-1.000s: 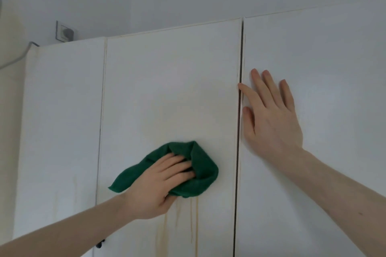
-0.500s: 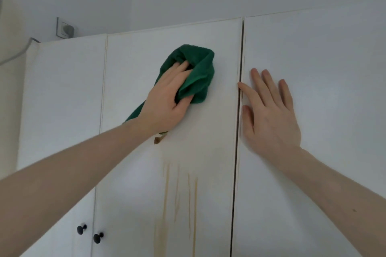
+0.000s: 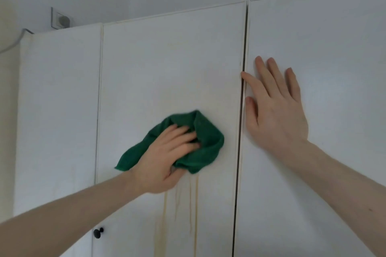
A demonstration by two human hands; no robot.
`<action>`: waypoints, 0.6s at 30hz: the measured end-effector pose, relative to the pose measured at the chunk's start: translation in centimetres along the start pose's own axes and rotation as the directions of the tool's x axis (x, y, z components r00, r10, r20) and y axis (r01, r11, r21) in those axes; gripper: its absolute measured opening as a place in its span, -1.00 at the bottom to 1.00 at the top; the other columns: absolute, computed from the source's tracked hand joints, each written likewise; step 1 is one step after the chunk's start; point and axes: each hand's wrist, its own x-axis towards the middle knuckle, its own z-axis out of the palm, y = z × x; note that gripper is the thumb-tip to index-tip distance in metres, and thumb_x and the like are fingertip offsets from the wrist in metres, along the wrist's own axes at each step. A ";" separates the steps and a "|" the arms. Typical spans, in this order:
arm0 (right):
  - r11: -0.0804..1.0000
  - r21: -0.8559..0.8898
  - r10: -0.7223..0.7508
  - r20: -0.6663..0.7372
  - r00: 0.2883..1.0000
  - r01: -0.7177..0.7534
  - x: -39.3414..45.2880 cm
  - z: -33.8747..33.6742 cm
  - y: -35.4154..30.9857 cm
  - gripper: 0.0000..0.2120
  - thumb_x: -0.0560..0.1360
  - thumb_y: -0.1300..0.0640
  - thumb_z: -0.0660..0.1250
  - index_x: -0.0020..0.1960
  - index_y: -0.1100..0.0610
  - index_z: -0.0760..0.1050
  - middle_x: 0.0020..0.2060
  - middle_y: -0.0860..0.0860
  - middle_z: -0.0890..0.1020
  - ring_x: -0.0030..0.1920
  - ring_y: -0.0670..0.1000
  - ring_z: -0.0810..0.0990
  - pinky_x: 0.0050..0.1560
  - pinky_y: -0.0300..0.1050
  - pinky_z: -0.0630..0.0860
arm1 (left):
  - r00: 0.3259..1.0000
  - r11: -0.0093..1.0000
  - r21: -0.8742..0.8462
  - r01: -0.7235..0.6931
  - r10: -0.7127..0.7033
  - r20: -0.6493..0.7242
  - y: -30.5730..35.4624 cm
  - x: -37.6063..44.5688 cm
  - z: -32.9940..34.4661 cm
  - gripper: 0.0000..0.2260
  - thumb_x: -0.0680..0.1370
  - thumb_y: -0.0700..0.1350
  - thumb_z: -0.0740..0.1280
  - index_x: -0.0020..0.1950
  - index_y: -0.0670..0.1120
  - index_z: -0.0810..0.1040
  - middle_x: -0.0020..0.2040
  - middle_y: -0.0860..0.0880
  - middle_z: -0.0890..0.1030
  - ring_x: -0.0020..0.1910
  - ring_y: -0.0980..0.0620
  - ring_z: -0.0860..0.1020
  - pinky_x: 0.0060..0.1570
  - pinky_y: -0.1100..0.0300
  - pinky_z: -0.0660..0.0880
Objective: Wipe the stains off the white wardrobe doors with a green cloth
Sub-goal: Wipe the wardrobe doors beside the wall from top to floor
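My left hand (image 3: pixel 167 156) presses a bunched green cloth (image 3: pixel 205 146) against the middle white wardrobe door (image 3: pixel 167 69), with its fingers curled into the folds. Yellowish brown drip stains (image 3: pixel 193 204) run down the door just below the cloth. My right hand (image 3: pixel 275 108) lies flat with straight fingers on the right door (image 3: pixel 323 48), beside the dark gap between the doors.
A third door (image 3: pixel 58 110) stands at the left, and a black knob (image 3: pixel 98 232) shows near the bottom. A wall socket (image 3: pixel 61 20) and a cable (image 3: pixel 12 45) sit above the wardrobe's left corner. White wall fills the top.
My left hand swept the cloth from mid-door up near the top and has come back down to just above the drips. My right hand stayed put.
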 end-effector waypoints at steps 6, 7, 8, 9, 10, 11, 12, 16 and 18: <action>1.000 0.012 0.008 0.017 1.000 -0.008 0.0 -0.1 -0.1 -0.50 0.63 0.14 0.15 0.57 0.13 0.34 0.64 0.14 0.22 0.66 0.17 0.11 0.63 0.27 0.01 | 0.976 0.988 0.067 -0.138 0.124 0.180 0.4 -6.4 1.1 -0.60 0.55 -0.23 0.35 0.40 -0.10 0.58 0.47 -0.03 0.51 0.54 -0.08 0.38 0.55 -0.21 0.24; 1.000 0.015 0.007 0.016 1.000 -0.007 0.0 -0.1 -0.2 -0.50 0.63 0.14 0.15 0.57 0.13 0.34 0.64 0.14 0.22 0.66 0.17 0.11 0.63 0.27 0.00 | 0.970 0.985 0.077 -0.157 0.139 0.202 0.3 -6.7 0.9 -0.60 0.57 -0.24 0.33 0.42 -0.11 0.57 0.48 -0.03 0.50 0.55 -0.08 0.36 0.57 -0.19 0.22; 1.000 0.016 0.007 0.016 1.000 -0.007 0.1 -0.2 -0.2 -0.50 0.63 0.14 0.15 0.57 0.13 0.34 0.64 0.14 0.22 0.66 0.17 0.11 0.63 0.26 0.00 | 0.963 0.981 0.089 -0.175 0.152 0.220 0.2 -6.7 0.6 -0.60 0.58 -0.25 0.30 0.43 -0.11 0.56 0.48 -0.04 0.50 0.56 -0.09 0.35 0.58 -0.16 0.20; 1.000 0.014 0.005 0.019 1.000 -0.006 0.1 -0.2 -0.2 -0.50 0.64 0.14 0.15 0.57 0.13 0.34 0.64 0.14 0.21 0.66 0.17 0.11 0.64 0.26 0.00 | 0.959 0.977 0.101 -0.190 0.163 0.231 0.0 -6.5 0.2 -0.59 0.58 -0.27 0.28 0.43 -0.11 0.55 0.49 -0.06 0.49 0.56 -0.10 0.35 0.60 -0.14 0.18; 1.000 0.010 0.003 0.023 1.000 -0.004 0.1 -0.2 -0.2 -0.51 0.64 0.14 0.15 0.57 0.13 0.34 0.64 0.14 0.21 0.66 0.17 0.10 0.64 0.26 0.00 | 0.960 0.975 0.110 -0.194 0.166 0.226 -0.3 -6.1 -0.2 -0.58 0.57 -0.28 0.26 0.44 -0.12 0.52 0.49 -0.07 0.47 0.56 -0.12 0.35 0.61 -0.12 0.16; 1.000 0.007 0.001 0.025 1.000 -0.002 0.1 -0.2 -0.2 -0.51 0.64 0.14 0.15 0.57 0.13 0.33 0.64 0.14 0.21 0.66 0.17 0.10 0.64 0.26 0.00 | 0.967 0.977 0.116 -0.181 0.155 0.203 -0.6 -5.5 -0.7 -0.56 0.56 -0.28 0.25 0.44 -0.12 0.49 0.50 -0.08 0.45 0.55 -0.15 0.35 0.61 -0.11 0.15; 1.000 0.005 0.000 0.025 1.000 -0.001 0.1 -0.2 -0.1 -0.51 0.65 0.14 0.14 0.57 0.13 0.33 0.64 0.14 0.21 0.66 0.17 0.11 0.63 0.26 0.00 | 0.978 0.983 0.114 -0.146 0.126 0.164 -0.9 -4.5 -1.2 -0.55 0.55 -0.28 0.25 0.44 -0.12 0.46 0.51 -0.09 0.43 0.54 -0.17 0.34 0.60 -0.12 0.16; 1.000 0.001 0.001 0.025 1.000 -0.001 0.1 -0.2 -0.1 -0.51 0.65 0.12 0.13 0.57 0.13 0.33 0.64 0.14 0.21 0.66 0.17 0.11 0.63 0.27 0.02 | 0.993 0.995 0.053 0.085 -0.080 -0.082 -1.5 2.4 -4.3 -0.60 0.59 -0.26 0.21 0.44 -0.21 0.49 0.53 -0.17 0.43 0.58 -0.19 0.31 0.57 -0.18 0.23; 1.000 0.002 0.003 0.020 1.000 -0.003 0.1 -0.3 0.0 -0.51 0.64 0.13 0.14 0.57 0.12 0.34 0.64 0.14 0.21 0.66 0.17 0.11 0.63 0.27 0.02 | 0.974 0.987 0.031 0.157 -0.149 -0.172 -1.7 6.4 -5.8 -0.59 0.61 -0.26 0.23 0.47 -0.23 0.47 0.55 -0.15 0.42 0.60 -0.18 0.29 0.57 -0.13 0.24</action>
